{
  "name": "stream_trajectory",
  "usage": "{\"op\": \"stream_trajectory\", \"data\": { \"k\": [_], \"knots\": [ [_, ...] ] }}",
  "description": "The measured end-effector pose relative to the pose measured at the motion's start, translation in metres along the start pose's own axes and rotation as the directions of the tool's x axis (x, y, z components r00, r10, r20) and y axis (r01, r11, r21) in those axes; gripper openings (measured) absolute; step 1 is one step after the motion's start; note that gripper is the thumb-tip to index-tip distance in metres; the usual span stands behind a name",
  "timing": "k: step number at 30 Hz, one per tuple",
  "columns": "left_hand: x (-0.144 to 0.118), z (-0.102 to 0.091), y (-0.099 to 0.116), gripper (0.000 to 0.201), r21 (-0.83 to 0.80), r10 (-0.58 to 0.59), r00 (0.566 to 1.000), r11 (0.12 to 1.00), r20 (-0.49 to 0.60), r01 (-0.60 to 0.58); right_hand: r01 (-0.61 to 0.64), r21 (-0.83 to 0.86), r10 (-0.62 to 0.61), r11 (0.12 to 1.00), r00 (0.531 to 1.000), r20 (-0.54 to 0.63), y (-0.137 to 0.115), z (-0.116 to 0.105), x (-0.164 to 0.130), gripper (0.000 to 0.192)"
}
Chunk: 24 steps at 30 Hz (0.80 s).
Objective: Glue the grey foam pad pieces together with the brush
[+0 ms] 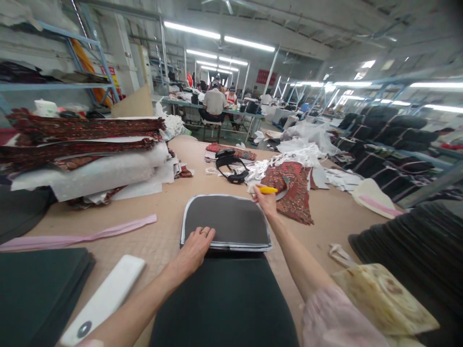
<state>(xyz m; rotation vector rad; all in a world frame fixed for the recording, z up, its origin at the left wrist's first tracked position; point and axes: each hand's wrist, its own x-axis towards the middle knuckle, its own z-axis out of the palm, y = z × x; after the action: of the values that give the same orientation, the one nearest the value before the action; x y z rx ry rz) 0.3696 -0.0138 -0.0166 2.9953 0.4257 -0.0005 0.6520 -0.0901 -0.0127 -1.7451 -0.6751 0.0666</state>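
1. Nearest you, a dark fabric sheet [224,303] runs from the near edge of the table [162,202] up to the grey template. At near left lie a white flat bar [108,299] and a stack of dark sheets [36,289].
2. Your left hand [197,243] lies flat, fingers spread a little, pressing on the near left edge of the grey template [226,221]. It grips nothing.
3. That template, rounded at its far corners and edged in white, rests on the far end of the dark sheet, in the middle of the table.
4. Your right hand [265,200] is closed around a yellow marker [266,190], held at the template's far right corner.
5. Just right of that hand lies a red patterned fabric piece [294,190]. At near right sit a cream patterned piece [383,299] and a pile of dark material [415,246].
6. To the left, a pink strip [83,236] lies on the table. Beyond it stands a tall stack of white and red patterned layers [87,159].
7. Farther on lie a black strap device [229,164] and loose white scraps [289,156].
8. At the far end, a person in a striped shirt [214,102] sits at another bench.
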Motion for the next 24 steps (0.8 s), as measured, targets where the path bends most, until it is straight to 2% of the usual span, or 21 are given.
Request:
{"op": "stream_trajectory", "data": {
  "k": [4, 6, 8, 10, 13, 20, 24],
  "knots": [
    [0.002, -0.007, -0.013, 0.030, -0.228, 0.000, 1.000, 0.974, -0.017, -0.004, 0.005, 0.091, -0.012, 0.996, 0.997, 0.074, 0.014, -0.075, -0.031, 0.055],
    [0.004, -0.011, -0.020, 0.022, -0.319, 0.047, 0.999, 0.947, 0.005, -0.043, 0.030, 0.017, -0.031, 0.999, 0.996, 0.085, 0.025, -0.106, -0.049, 0.051],
    [0.006, -0.013, -0.026, 0.018, -0.349, 0.081, 0.996, 0.935, 0.023, -0.068, 0.046, -0.076, -0.039, 0.996, 0.995, 0.092, 0.036, -0.125, -0.066, 0.049],
    [0.008, -0.014, -0.028, 0.019, -0.299, 0.092, 0.995, 0.951, 0.036, -0.077, 0.057, -0.121, -0.045, 0.991, 0.994, 0.103, 0.044, -0.133, -0.082, 0.049],
    [0.010, -0.015, -0.026, 0.021, -0.170, 0.095, 0.994, 0.982, 0.056, -0.084, 0.074, -0.122, -0.058, 0.990, 0.990, 0.125, 0.048, -0.132, -0.099, 0.048],
    [0.010, -0.016, -0.012, 0.015, -0.039, 0.156, 0.982, 0.988, 0.107, -0.152, 0.059, -0.143, -0.038, 0.988, 0.988, 0.147, 0.043, -0.128, -0.116, 0.045],
    [0.005, -0.011, -0.005, 0.045, 0.012, 0.168, 0.982, 0.985, 0.089, -0.170, 0.051, -0.203, -0.017, 0.978, 0.986, 0.166, 0.051, -0.128, -0.119, 0.044]
  ]
}}
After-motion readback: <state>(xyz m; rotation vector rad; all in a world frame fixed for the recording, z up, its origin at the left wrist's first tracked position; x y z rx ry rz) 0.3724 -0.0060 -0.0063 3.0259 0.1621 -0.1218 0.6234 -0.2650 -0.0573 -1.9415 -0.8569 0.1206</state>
